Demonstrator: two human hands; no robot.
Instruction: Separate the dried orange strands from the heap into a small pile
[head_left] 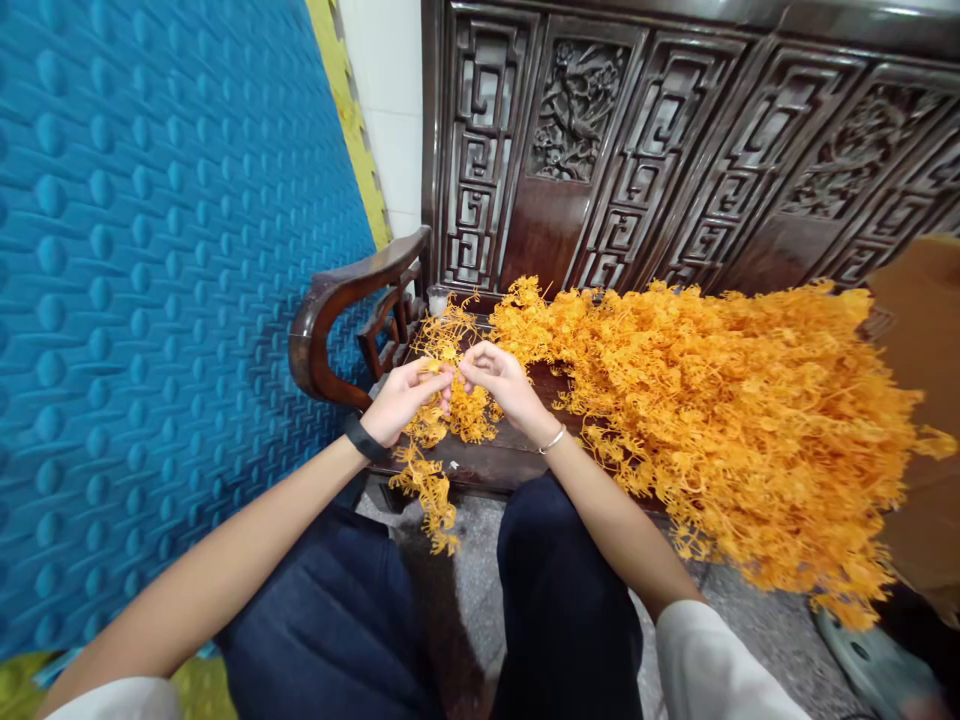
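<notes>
The fingertips of the left hand [411,396] are pinched almost shut on a curly orange strand [427,490], which hangs down over the bench edge in the middle of the frame. The thumb and first finger of the right hand [501,382] are pinched together too, close to the left fingertips. What is between them is too small to tell. The other right fingers curl loosely.

A black band [365,438] is on the left wrist and a shiny bracelet [553,439] is on the right one. More orange bits are under and behind the hands. A big, fluffy orange pile [750,420] fills the right side of the frame. It lies on the dark wooden bench [480,465]. The bench's curved arm [330,290] is left of the middle, and its carved back [577,110] is at the upper right. A bumpy blue mat [150,280] fills the left side.
</notes>
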